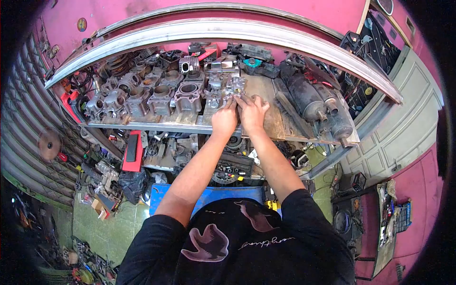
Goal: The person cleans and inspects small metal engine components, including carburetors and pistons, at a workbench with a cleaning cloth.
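A shiny metal engine part (232, 86) with an irregular, lobed outline sits on the upper shelf, right of the row of cylinder blocks. My left hand (225, 119) reaches its near side, fingers drawn together at the part. Close beside it, my right hand (252, 113) has its fingertips on the same part, with the other fingers bent. Both sets of fingertips nearly meet there. What lies right under them is hidden by the fingers. A cylinder block (188, 94) with a round bore stands just left of my hands.
Several more cylinder blocks (161, 97) line the shelf to the left. Mufflers (308, 102) lie at the right on wooden boards (266, 116). A metal rail (223, 29) crosses above the shelf. Below are a red box (132, 161) and a blue surface (166, 195).
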Motion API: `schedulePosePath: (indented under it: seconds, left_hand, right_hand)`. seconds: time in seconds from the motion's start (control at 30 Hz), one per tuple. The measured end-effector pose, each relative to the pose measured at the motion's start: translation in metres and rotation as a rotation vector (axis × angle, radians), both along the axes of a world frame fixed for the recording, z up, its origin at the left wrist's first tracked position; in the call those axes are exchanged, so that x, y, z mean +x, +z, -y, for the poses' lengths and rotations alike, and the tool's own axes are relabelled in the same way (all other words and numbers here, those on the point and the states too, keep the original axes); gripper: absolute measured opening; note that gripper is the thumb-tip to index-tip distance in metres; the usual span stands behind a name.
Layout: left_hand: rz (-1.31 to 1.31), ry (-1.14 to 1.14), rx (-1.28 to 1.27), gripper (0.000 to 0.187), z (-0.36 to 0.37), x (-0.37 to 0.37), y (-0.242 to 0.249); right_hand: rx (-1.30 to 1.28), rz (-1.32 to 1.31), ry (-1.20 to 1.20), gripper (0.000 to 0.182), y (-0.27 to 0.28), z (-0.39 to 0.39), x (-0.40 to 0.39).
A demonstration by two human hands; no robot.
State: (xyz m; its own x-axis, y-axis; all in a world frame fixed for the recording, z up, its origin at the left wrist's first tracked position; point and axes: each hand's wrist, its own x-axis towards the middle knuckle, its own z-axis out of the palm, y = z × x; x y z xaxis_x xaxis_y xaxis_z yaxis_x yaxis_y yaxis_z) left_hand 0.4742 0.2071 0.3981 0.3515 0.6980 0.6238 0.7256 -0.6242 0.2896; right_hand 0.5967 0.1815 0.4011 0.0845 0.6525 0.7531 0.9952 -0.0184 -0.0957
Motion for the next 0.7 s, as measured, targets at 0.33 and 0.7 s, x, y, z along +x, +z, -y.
schedulePosePath:
  seconds: [0.33,0.7]
  left_hand:
    - [-0.167,0.079,-0.097,0.050,-0.018,0.020,0.017]
    - [-0.109,0.005,0.093,0.057,-0.015,0.008,-0.020]
  right_hand:
    - [-0.202,-0.048,0.009,0.035,0.026,-0.021,0.010]
    - [-0.169,-0.033,0.038,0.042,0.012,-0.011,0.010]
